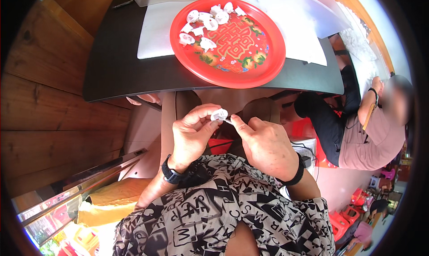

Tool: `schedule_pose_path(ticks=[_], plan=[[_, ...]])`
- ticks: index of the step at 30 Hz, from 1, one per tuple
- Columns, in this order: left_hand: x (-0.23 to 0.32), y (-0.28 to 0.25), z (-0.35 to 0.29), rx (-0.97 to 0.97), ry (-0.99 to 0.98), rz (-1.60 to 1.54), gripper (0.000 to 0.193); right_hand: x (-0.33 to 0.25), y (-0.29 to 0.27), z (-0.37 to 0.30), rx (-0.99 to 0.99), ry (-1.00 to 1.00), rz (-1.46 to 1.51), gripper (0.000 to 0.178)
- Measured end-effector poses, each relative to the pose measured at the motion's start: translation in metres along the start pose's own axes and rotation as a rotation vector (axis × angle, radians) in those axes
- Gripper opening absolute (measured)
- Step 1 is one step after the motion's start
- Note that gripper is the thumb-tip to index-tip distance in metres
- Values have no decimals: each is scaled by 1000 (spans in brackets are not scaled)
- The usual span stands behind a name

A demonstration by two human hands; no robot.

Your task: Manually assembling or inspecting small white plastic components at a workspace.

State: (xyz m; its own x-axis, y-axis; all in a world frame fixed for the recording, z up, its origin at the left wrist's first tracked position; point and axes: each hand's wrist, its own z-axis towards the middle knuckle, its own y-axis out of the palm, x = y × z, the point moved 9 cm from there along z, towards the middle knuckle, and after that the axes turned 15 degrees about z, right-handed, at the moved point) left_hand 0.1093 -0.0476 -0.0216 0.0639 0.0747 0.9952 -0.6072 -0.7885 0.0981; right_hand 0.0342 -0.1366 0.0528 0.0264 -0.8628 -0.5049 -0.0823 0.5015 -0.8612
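Note:
Over my lap, my left hand (193, 133) pinches a small round white plastic part (219, 115) between thumb and fingers. From the other side my right hand (268, 145) comes in closed, index finger stretched along a thin, pale metallic tool (228, 121). Its tip meets the lower edge of the white part; the rest of the tool is hidden inside my fist. Beyond my hands, a red oval tray (272, 55) with a fruit and character pattern rests on the dark table. Several similar white plastic parts (208, 44) lie loose on the tray's left half.
The dark table's (129, 73) front edge curves just past my hands. A white sheet (154, 30) lies under the tray. Clear plastic panels (308, 10) stand at the back. To the right sits another person (373, 133) at the table. A wooden wall (58, 91) closes off the left.

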Motion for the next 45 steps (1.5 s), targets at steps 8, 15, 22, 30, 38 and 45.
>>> schedule_pose_path(ticks=[8, 15, 22, 30, 38, 45], plan=[[0, 1, -2, 18, -1, 72, 22, -6, 3, 5, -81, -16, -139, 38], [-11, 5, 0, -21, -22, 195, 20, -11, 7, 14, -160, -108, -177, 42], [-17, 2, 2, -18, -212, 142, 23, -4, 7, 16, -178, -127, -93, 38], [-9, -9, 6, 42, -38, -121, 25, 15, 1, -1, 112, 38, 478, 35], [-2, -5, 4, 75, 8, -98, 24, 15, 5, 1, 156, 34, 510, 32], [-4, -6, 1, 71, 12, -40, 23, 16, 11, 3, 125, 53, 506, 29]])
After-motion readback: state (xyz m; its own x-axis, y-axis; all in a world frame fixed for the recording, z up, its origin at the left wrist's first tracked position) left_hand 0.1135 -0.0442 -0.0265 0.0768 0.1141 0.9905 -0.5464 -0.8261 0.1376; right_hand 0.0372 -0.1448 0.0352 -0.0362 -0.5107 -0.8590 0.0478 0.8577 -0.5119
